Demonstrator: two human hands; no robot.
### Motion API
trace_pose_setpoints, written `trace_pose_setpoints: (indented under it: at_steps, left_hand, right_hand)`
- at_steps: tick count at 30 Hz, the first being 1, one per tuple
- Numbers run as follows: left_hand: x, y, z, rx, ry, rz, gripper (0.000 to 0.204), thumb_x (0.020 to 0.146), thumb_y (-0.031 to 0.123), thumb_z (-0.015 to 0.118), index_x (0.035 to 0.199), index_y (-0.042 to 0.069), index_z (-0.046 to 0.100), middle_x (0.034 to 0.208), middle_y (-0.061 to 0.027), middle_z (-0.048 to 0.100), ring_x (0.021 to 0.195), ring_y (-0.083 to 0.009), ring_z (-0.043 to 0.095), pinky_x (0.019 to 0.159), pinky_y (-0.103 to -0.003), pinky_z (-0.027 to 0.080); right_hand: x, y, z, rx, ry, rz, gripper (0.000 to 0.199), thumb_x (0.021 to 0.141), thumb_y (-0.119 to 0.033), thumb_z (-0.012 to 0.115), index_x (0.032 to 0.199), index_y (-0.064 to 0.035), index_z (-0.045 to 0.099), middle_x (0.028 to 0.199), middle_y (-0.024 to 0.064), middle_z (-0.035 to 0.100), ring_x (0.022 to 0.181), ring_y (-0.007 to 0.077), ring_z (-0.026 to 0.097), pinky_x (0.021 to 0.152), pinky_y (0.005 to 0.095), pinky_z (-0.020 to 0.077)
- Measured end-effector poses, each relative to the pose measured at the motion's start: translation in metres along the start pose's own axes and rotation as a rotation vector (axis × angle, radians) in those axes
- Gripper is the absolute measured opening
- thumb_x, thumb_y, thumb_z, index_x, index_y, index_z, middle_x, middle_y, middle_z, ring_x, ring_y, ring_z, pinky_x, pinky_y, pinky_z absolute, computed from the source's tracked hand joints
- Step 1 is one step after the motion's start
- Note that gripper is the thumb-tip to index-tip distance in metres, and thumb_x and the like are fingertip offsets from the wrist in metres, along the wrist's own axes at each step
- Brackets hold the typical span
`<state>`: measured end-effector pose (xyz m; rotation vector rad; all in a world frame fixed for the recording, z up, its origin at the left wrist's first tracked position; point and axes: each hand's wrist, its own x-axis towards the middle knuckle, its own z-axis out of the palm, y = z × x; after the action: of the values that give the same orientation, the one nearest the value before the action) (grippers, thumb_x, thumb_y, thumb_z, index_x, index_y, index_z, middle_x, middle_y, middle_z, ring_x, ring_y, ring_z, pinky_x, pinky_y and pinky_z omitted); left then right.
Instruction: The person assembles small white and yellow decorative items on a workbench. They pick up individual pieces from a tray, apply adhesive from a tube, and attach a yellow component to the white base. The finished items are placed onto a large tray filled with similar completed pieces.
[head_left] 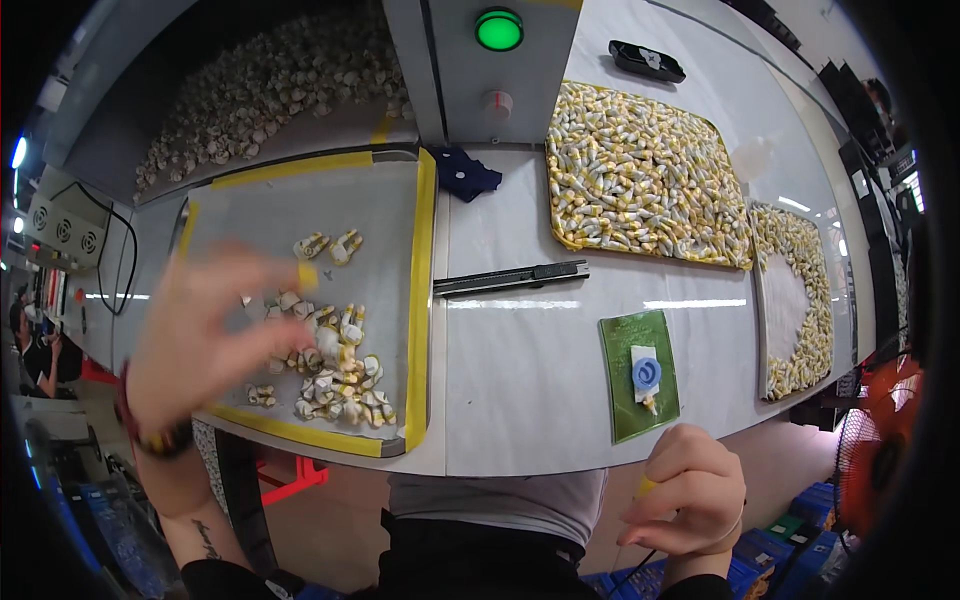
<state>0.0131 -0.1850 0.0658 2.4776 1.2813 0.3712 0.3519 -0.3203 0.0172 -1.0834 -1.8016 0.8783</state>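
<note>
We see a full tray [560, 150] of white and yellow pieces, a second tray [785, 310] beside it, a black cutter [510, 279], a dark blue cloth [466, 173], a green light [499, 30], a green mat [625, 385], and an orange fan [885, 425].

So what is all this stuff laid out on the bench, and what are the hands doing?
Left tray: one, grey with yellow tape edge, bench left.
Small parts: a loose cluster, white and yellow, on that tray.
Full tray: one, packed with white-yellow parts, upper right.
Partly filled tray: one, far right.
Utility knife: one, black, bench centre.
Green pad: one, bearing a white-and-blue piece.
Green light: one, top centre.
Dark cloth: one, blue, by the trays.
Left hand: blurred, over the left tray, yellow bit at fingertips.
Right hand: curled below the bench edge, pinching something yellow.
</note>
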Motion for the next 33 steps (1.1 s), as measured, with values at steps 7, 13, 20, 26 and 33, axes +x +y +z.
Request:
trace_pose_setpoints:
  at_steps: [7, 13, 20, 26, 33]
  left_hand:
    - [0.119, -0.130, 0.001, 0.356, 0.245, -0.260, 0.036, 0.075, 0.028, 0.071, 0.099, 0.001, 0.068, 0.098, -0.0186, 0.065, 0.092, -0.0347, 0.062, 0.082, -0.041, 0.049]
    - [0.140, -0.176, 0.023, 0.404, 0.251, -0.206, 0.037, 0.077, 0.028, 0.071, 0.104, 0.003, 0.065, 0.099, -0.0167, 0.064, 0.093, -0.0343, 0.061, 0.084, -0.041, 0.048]
    - [0.087, -0.039, -0.004, -0.447, 0.094, -0.096, 0.022, 0.079, 0.016, 0.068, 0.091, 0.000, 0.059, 0.084, -0.0053, 0.061, 0.078, -0.0095, 0.062, 0.068, -0.021, 0.047]
    - [-0.017, 0.072, 0.019, -0.985, -0.314, 0.524, 0.027, 0.072, 0.015, 0.078, 0.087, -0.004, 0.065, 0.078, -0.0141, 0.065, 0.067, -0.0243, 0.064, 0.061, -0.032, 0.052]
    - [-0.031, 0.083, 0.108, -1.632, -0.500, 0.203, 0.030, 0.081, 0.022, 0.072, 0.092, -0.004, 0.064, 0.085, -0.0119, 0.066, 0.075, -0.0265, 0.062, 0.065, -0.033, 0.048]
  right_hand:
    - [-0.007, -0.009, -0.009, -0.130, 0.021, -0.040, 0.027, 0.059, -0.028, 0.085, 0.067, -0.0115, 0.066, 0.066, -0.0015, 0.052, 0.058, 0.0142, 0.050, 0.050, 0.0270, 0.0347]
    - [-0.018, -0.012, -0.062, -0.270, -0.017, 0.030, 0.019, 0.068, -0.007, 0.078, 0.080, -0.0048, 0.064, 0.072, 0.0040, 0.060, 0.065, 0.0189, 0.056, 0.056, 0.0263, 0.0423]
    - [0.054, 0.036, -0.112, -0.892, 0.080, 0.153, 0.016, 0.072, -0.004, 0.069, 0.083, -0.0022, 0.059, 0.081, 0.0106, 0.057, 0.079, 0.0274, 0.055, 0.072, 0.0361, 0.0439]
    - [0.105, 0.086, -0.111, -0.837, -0.133, 0.114, 0.009, 0.076, -0.008, 0.066, 0.081, -0.0014, 0.062, 0.081, 0.0119, 0.059, 0.080, 0.0286, 0.057, 0.073, 0.0363, 0.0455]
    - [0.100, 0.101, -0.103, -0.811, -0.077, 0.137, 0.007, 0.077, -0.007, 0.063, 0.081, -0.0008, 0.062, 0.078, 0.0126, 0.057, 0.078, 0.0294, 0.057, 0.072, 0.0373, 0.0461]
